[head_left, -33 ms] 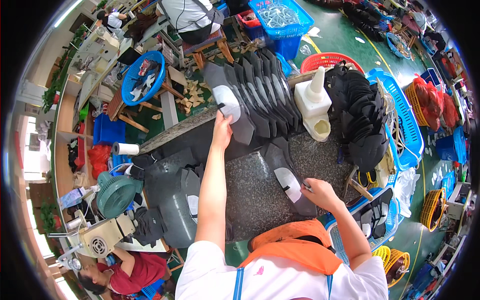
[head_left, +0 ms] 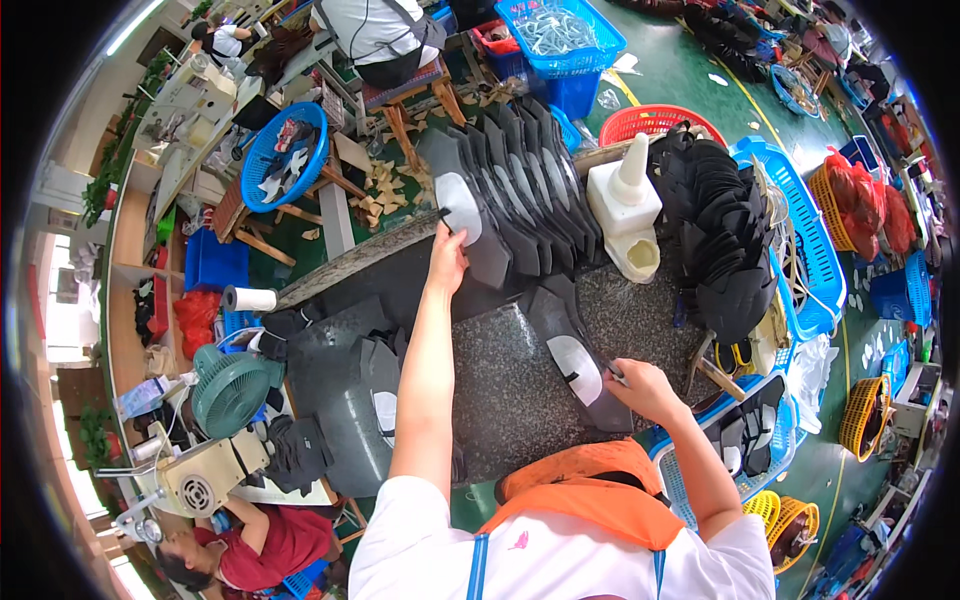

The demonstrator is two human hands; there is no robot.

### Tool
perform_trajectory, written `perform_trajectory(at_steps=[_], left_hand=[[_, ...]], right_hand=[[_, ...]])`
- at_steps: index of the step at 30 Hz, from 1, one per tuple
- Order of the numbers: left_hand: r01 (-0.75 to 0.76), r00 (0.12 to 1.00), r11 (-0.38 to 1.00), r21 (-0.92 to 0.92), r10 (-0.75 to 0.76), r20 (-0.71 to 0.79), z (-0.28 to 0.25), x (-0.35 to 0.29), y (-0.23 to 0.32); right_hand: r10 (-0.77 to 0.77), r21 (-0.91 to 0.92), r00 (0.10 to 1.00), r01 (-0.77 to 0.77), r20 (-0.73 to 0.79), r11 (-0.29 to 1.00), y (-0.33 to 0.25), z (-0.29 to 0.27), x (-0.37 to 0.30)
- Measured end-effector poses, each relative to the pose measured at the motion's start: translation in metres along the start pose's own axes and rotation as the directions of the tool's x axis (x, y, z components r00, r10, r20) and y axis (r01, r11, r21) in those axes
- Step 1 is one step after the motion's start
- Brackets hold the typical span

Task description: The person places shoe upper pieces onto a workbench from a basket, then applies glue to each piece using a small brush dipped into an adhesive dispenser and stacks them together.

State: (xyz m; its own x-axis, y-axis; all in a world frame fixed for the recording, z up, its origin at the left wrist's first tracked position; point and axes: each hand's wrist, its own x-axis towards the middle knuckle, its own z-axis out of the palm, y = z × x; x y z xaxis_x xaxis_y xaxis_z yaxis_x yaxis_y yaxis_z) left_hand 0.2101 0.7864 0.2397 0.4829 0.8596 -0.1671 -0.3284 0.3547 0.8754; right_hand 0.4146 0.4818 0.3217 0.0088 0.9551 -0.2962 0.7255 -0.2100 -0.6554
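My left hand (head_left: 448, 260), arm stretched forward, pinches the edge of a dark panel with a white patch (head_left: 461, 208). That panel is at the near left end of a row of similar dark panels (head_left: 528, 190) standing along the worktop's far side. Another dark panel (head_left: 565, 310) with a white patch and a small black tab lies flat on the speckled worktop (head_left: 500, 400). Over its right edge is my right hand (head_left: 645, 388), fingers closed round a small greyish thing, mostly hidden. A white plastic bottle with a cone spout (head_left: 626, 205) stands right of the row.
A thick stack of black pieces (head_left: 715, 235) sits at the right, beside blue baskets (head_left: 800, 230). More panels (head_left: 380, 375) lie left of my forearm. A green fan (head_left: 232, 390) and a co-worker in red (head_left: 265, 545) are at the left. An orange waist bag (head_left: 580, 490) is against me.
My left hand and its panel have shifted slightly right, closer to the row. My right hand and the flat panel are nearly unmoved.
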Motion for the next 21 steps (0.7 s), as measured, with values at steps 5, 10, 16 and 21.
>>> perform_trajectory(at_steps=[5,10,16,21], left_hand=[[0.202,0.953,0.893,-0.403,-0.274,-0.129,-0.024,-0.021,-0.048],[0.368,0.879,0.926,0.078,-0.32,-0.354,0.027,-0.168,-0.103],[0.555,0.828,0.815,0.168,-0.52,-0.212,0.115,-0.247,-0.159],[0.588,0.797,0.794,0.154,-0.536,-0.278,0.113,-0.23,-0.173]], right_hand=[[0.204,-0.007,0.967,-0.208,-0.151,0.978,0.03,0.001,-0.025],[0.294,0.172,0.942,-0.266,-0.164,0.949,0.067,0.003,-0.025],[0.317,0.095,0.844,-0.392,0.432,0.915,0.081,0.026,0.002],[0.33,-0.03,0.724,-0.393,0.606,0.919,0.083,0.023,0.007]])
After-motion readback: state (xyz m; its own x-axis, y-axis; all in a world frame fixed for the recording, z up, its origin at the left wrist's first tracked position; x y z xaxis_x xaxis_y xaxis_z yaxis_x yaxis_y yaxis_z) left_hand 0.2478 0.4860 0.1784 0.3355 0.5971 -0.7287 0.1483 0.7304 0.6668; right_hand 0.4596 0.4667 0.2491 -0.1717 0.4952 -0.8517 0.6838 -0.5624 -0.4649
